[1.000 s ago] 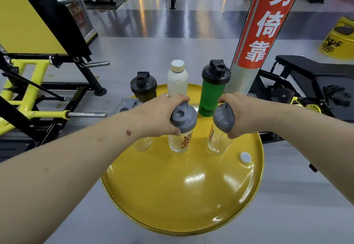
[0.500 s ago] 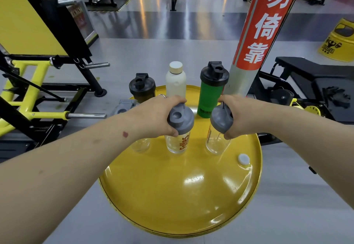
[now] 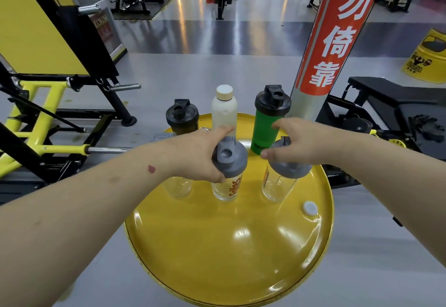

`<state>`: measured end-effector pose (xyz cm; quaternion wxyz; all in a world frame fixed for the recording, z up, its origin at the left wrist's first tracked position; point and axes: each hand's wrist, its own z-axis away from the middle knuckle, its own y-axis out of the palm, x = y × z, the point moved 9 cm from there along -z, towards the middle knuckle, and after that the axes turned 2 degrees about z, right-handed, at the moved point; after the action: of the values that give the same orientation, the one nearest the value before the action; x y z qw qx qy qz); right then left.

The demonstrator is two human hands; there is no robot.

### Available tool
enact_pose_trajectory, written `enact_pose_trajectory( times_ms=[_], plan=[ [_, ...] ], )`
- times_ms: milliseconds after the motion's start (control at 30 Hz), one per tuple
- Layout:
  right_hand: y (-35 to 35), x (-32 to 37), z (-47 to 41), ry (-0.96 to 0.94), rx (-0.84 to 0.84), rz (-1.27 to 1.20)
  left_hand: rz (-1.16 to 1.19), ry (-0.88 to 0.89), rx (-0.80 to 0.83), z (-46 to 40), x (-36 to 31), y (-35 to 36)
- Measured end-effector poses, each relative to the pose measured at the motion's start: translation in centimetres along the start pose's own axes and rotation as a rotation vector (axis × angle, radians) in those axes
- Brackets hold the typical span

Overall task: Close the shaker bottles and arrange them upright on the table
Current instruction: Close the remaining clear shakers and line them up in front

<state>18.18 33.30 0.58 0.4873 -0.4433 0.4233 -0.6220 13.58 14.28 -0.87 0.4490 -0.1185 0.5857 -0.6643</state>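
- Left fingers [image 3: 218, 131] clamp one grey lid [image 3: 230, 159]; right hand [image 3: 293, 144] spread loose over another lid [image 3: 288, 165].
- Capping step, apparently; next, press both lids fully down.

Grey lids [image 3: 229, 159], green bottle [image 3: 263, 129] (black-capped), glossy yellow table [image 3: 229, 253].

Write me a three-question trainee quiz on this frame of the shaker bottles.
1. How many bottles on the yellow table have grey lids in view?
2. True or false: the green bottle lies on its side.
3. Which hand touches the lid of the bottle with orange lettering: A left hand, B right hand?

Key: 1. two; 2. false, it stands upright; 3. A.
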Motion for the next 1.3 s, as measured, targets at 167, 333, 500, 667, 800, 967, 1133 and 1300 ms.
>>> enact_pose_trajectory(
  times_ms=[167, 333, 500, 667, 800, 967, 1133, 1300],
  plan=[
    [-5.0, -0.6, -2.1, 0.011, -0.368, -0.136, -0.018, -0.057, -0.131, -0.8, 2.5, -5.6],
    [-4.5, -3.5, -6.6, 0.116, -0.313, -0.210, 0.000, -0.195, -0.280, -3.7, 9.2, -8.7],
    [-2.8, -4.6, -9.9, 0.157, -0.216, -0.193, 0.075, -0.239, -0.234, -6.5, 13.7, -7.9],
    [-2.2, -4.7, -11.2, 0.147, -0.290, -0.223, 0.097, -0.187, -0.186, -8.9, 14.4, -6.5],
    [-2.2, -4.9, -11.4, 0.149, -0.332, -0.222, 0.071, -0.167, -0.205, -9.8, 14.7, -6.1],
    [-2.3, -5.1, -11.4, 0.155, -0.351, -0.222, 0.061, -0.134, -0.272, -10.0, 14.8, -6.1],
    [-2.4, -5.1, -11.3, 0.158, -0.355, -0.240, 0.069, -0.127, -0.262, -10.2, 15.3, -5.9],
    [-2.3, -5.1, -11.2, 0.156, -0.364, -0.242, 0.090, -0.130, -0.262, -10.3, 15.6, -5.8]
  ],
)
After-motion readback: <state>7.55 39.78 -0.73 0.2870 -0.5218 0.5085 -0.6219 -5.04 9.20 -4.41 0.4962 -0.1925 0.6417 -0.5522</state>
